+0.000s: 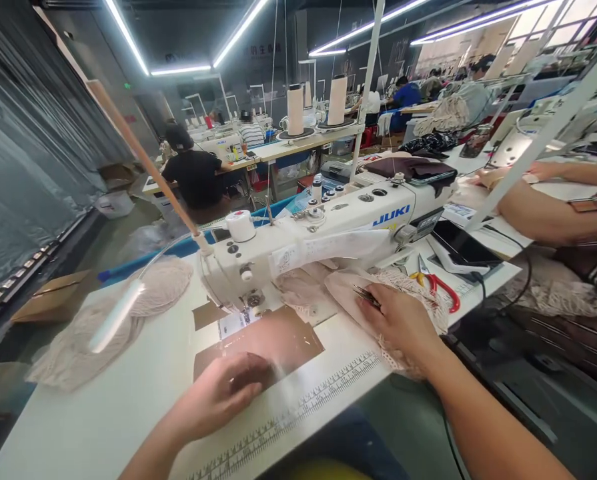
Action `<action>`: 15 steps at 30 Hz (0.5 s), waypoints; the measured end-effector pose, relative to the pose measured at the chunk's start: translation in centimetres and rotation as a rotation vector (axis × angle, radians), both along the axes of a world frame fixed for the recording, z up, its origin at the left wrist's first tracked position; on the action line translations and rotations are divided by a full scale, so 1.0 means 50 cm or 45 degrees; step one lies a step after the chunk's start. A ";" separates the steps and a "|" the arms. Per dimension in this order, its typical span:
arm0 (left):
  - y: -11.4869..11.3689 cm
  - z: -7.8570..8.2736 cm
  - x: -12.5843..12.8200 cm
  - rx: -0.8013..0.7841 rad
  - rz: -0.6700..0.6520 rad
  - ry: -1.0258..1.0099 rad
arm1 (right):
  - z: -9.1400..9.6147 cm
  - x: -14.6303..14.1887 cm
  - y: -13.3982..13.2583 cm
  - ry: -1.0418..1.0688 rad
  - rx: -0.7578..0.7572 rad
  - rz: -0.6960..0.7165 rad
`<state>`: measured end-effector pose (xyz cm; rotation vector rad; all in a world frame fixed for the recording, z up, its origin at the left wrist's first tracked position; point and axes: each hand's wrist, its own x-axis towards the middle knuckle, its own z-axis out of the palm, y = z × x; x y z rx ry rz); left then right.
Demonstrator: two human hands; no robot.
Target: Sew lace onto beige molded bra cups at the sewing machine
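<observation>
My left hand (233, 387) rests at the near edge of the brown plate (283, 340) in front of the sewing machine needle. Its fingers are loosely bent, the thumb stands apart, and nothing shows in it. With my right hand (403, 327) I grip a slim, dark, two-pronged metal tool, by its look tweezers (367, 298). That hand lies on beige fabric (343, 287) with a lacy edge, right of the needle. The white sewing machine (328, 227) spans the table behind both hands. Its needle area (253, 300) has no fabric under it.
Red-handled scissors (441, 287) and a phone (463, 243) lie at the right. Gathered beige pieces (153, 287) lie on the left. A ruler strip (328, 393) runs along the front edge. A co-worker's arm (543, 207) reaches in from the right. A thread stand pole (143, 153) rises at left.
</observation>
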<state>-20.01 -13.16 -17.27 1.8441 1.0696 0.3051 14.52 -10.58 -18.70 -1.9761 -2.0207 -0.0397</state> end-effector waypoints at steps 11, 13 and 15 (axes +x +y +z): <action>0.077 -0.067 0.259 -0.871 0.434 -1.057 | -0.021 -0.091 -0.077 0.520 -0.152 0.857; 0.077 -0.060 0.255 -0.880 0.431 -1.123 | -0.035 -0.077 -0.068 0.689 -0.144 0.844; 0.071 -0.044 0.234 -0.874 0.388 -1.156 | -0.047 -0.056 -0.054 0.845 -0.090 0.756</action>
